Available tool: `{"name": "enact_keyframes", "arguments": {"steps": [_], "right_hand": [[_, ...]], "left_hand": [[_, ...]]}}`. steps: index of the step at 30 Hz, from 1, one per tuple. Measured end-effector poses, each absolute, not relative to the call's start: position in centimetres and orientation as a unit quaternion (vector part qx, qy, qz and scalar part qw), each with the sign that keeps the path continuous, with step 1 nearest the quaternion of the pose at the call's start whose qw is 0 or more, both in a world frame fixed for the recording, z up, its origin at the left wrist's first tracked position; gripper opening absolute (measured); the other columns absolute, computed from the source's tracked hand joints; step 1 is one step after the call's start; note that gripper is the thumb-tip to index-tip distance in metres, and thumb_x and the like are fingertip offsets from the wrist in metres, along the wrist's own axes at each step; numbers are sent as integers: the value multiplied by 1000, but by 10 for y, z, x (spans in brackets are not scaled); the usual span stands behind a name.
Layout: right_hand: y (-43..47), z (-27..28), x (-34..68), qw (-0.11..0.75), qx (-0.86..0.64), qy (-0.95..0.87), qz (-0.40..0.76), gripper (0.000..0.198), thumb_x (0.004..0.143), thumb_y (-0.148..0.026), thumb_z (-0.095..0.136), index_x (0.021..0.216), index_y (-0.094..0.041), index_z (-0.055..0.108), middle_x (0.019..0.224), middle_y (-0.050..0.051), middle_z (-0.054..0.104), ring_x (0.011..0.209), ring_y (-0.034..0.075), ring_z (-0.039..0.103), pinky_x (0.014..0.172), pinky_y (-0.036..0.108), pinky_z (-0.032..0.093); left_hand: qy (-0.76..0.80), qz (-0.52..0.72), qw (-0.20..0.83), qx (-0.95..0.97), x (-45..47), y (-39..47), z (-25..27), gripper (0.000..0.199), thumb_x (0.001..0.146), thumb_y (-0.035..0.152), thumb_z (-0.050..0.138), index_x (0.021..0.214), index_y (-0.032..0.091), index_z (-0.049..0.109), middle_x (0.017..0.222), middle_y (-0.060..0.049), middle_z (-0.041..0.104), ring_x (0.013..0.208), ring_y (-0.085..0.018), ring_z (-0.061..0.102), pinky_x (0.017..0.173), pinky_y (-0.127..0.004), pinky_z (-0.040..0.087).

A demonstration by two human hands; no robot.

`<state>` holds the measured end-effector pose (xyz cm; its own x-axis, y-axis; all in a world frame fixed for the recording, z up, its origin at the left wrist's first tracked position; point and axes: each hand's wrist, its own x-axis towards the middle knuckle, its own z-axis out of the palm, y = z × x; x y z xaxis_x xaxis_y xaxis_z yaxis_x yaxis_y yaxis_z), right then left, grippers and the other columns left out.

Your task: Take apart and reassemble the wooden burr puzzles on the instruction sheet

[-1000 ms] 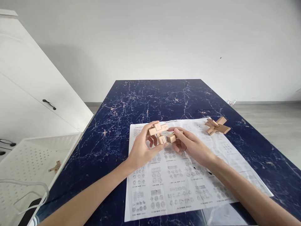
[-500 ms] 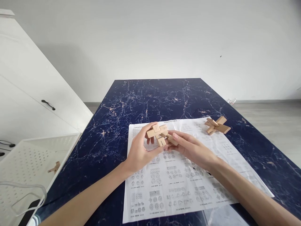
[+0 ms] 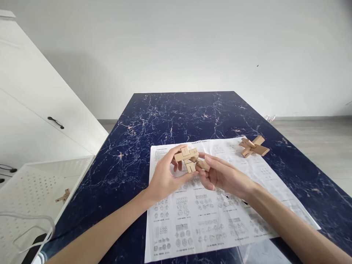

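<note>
My left hand (image 3: 164, 178) grips a partly built wooden burr puzzle (image 3: 186, 157) a little above the printed instruction sheet (image 3: 209, 216). Thumb and fingers wrap it from the left and below. My right hand (image 3: 224, 175) comes in from the right and pinches a single wooden puzzle piece (image 3: 202, 164), which touches the right side of the cluster. A second, finished wooden cross puzzle (image 3: 253, 146) lies on the sheet's far right corner, away from both hands.
The sheet lies on a dark blue marble table (image 3: 178, 113). Left of the table stands a white perforated basket (image 3: 35, 190) holding a small wooden piece (image 3: 63, 196). White cabinets with a black handle (image 3: 55, 122) stand further left.
My right hand has turned its piece and pushed it against the cluster's right side. My left hand has tilted the cluster slightly. The finished cross puzzle has not moved.
</note>
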<state>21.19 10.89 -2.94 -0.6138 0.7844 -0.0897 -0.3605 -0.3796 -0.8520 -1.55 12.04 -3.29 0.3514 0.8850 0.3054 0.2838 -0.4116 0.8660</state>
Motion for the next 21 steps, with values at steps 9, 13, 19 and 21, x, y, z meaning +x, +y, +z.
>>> {"name": "enact_keyframes", "arguments": {"steps": [9,13,19,21], "right_hand": [[112,-30,217,336,-327,-495,732,41,109,-56,57,95,-19,68,87,3,62,66,13,49,70,33,43],[110,-27,215,318,-368,-532,694,56,108,-69,50,78,-22,58,63,-3,47,55,13,33,59,33,33],[108,-23,213,319,-351,-533,701,49,108,-63,54,83,-22,60,65,-4,50,54,12,37,59,32,34],[107,-23,212,315,-378,-558,668,52,108,-64,53,78,-22,57,63,-3,51,53,12,39,58,32,34]], "left_hand": [[386,394,337,763,-16,121,-36,65,87,38,89,142,29,56,111,-4,73,81,-18,64,71,-32,58],[391,395,317,769,-16,120,-36,64,87,33,88,143,30,55,112,-4,73,80,-17,64,72,-33,59],[398,396,299,772,-17,121,-34,61,89,38,86,141,30,55,114,-4,72,82,-18,65,72,-32,59],[399,394,276,781,-18,121,-36,60,91,37,86,142,30,55,115,-4,71,85,-18,66,74,-33,59]]}}
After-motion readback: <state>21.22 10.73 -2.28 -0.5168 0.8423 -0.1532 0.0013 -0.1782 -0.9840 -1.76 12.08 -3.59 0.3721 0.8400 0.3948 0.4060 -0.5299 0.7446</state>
